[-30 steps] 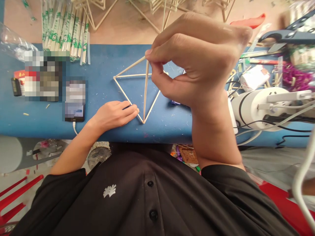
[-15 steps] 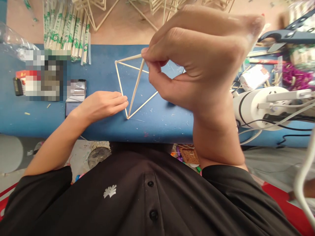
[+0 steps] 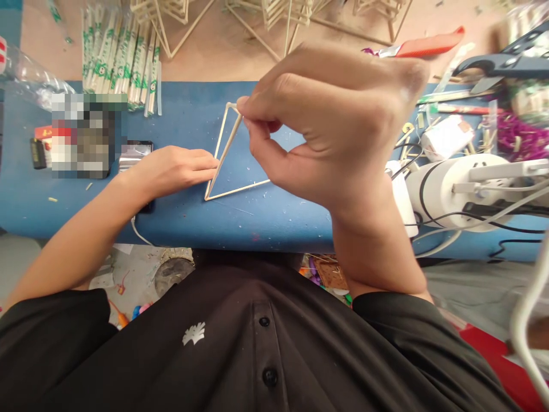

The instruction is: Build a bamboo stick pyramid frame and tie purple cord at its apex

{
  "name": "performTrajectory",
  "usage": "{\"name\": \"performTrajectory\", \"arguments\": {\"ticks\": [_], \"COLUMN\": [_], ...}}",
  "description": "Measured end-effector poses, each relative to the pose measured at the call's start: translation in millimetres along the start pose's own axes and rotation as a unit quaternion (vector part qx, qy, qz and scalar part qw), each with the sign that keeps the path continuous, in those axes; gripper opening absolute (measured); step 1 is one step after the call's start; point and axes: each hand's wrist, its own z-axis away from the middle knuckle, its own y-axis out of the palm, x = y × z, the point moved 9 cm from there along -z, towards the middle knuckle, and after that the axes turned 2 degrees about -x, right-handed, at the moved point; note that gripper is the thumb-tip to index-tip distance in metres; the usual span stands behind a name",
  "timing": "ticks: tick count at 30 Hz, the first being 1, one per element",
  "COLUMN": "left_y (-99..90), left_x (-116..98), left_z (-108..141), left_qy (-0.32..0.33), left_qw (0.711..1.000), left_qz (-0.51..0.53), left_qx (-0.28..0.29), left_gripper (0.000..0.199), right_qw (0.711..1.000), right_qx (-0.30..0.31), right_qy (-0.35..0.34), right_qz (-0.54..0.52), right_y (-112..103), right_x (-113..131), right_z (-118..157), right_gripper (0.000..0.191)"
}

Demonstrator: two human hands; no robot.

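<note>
A frame of thin wooden sticks (image 3: 226, 150) stands over the blue table surface, one corner low near the table's front edge. My right hand (image 3: 317, 126) is raised at the right of the frame, thumb and index finger pinching its upper corner. From the left, my left hand (image 3: 175, 169) reaches in palm down, its fingers together and closed on the left stick of the frame. One stick runs from the low corner to the right and disappears behind my right hand.
Wrapped chopsticks (image 3: 118, 57) lie at the back left, a phone (image 3: 136, 153) beside my left forearm. More stick frames (image 3: 283, 14) stand at the back. Red-handled pliers (image 3: 429, 44), dark cutters (image 3: 497, 66) and a white power strip (image 3: 446, 189) with cables are on the right.
The frame has turned, its upper left corner now closer to my right fingertips and its low corner further left. My right hand has moved slightly left and down.
</note>
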Motion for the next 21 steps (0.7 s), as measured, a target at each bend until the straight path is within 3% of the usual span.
{"name": "performTrajectory", "arguments": {"ticks": [3,6,9,12,14,16,17,21], "left_y": [5.7,-0.5,-7.5,-37.3,-61.4,-73.1,-75.0,-64.1], "left_x": [-7,-10,-13,-19,-27,-37,-42,-49], "left_z": [-2,0,0,-4,-2,-3,-4,-13], "left_qy": [0.086,0.121,0.090,-0.012,-0.074,-0.101,-0.102,-0.130], "left_qw": [0.994,0.991,0.993,0.989,0.962,0.932,0.920,0.867], "left_qz": [-0.015,-0.041,-0.070,-0.045,0.001,0.058,0.079,0.188], "left_qx": [0.066,0.030,-0.010,-0.143,-0.264,-0.343,-0.371,-0.443], "left_gripper": [0.038,0.043,0.049,0.042,0.035,0.015,0.010,0.036], "right_qw": [0.999,0.997,0.996,0.997,0.996,0.995,0.994,0.984], "right_qx": [0.001,-0.007,-0.018,-0.027,-0.032,-0.035,-0.041,-0.114], "right_qy": [0.033,0.063,0.050,0.031,0.026,0.018,0.008,-0.066], "right_qz": [-0.017,-0.042,-0.068,-0.072,-0.074,-0.087,-0.097,-0.120], "right_y": [6,11,15,15,15,16,16,9], "right_x": [-4,-13,-17,-18,-18,-20,-20,-16], "right_z": [5,9,8,8,10,13,14,21], "right_gripper": [0.028,0.029,0.028,0.019,0.015,0.016,0.016,0.018]}}
